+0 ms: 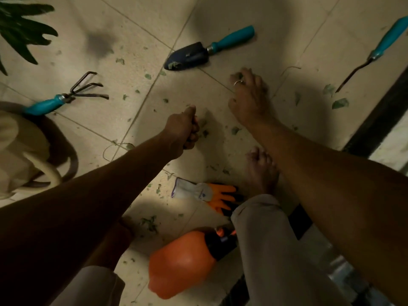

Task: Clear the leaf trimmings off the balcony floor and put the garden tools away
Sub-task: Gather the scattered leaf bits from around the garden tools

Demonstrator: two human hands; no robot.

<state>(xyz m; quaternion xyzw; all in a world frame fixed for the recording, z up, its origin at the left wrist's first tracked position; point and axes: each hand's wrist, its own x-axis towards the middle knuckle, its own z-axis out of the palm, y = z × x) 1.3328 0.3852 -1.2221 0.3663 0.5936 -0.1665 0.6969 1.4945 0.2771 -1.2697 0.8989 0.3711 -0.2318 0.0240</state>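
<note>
On the tiled balcony floor [132, 23], leaf trimmings [340, 103] lie scattered across several tiles, thickest around both hands and the person's bare foot [262, 173].

The left hand [183, 129] is curled into a fist with the thumb on top; what it encloses cannot be determined. The right hand [249, 96], wearing a ring, is spread and arched, with its fingertips on the tile beside a leaf scrap.

Three teal-handled tools lie apart:
- a trowel [189, 57] just beyond the right hand, with scraps on its blade
- a three-pronged rake [66, 97] at left
- a narrow weeder [375, 54] at far right

An orange-and-white glove [209, 193] lies by the foot. Its cuff carries a small dark mark, too blurred to read. An orange spray bottle [181, 261] lies on its side nearest the camera.
</note>
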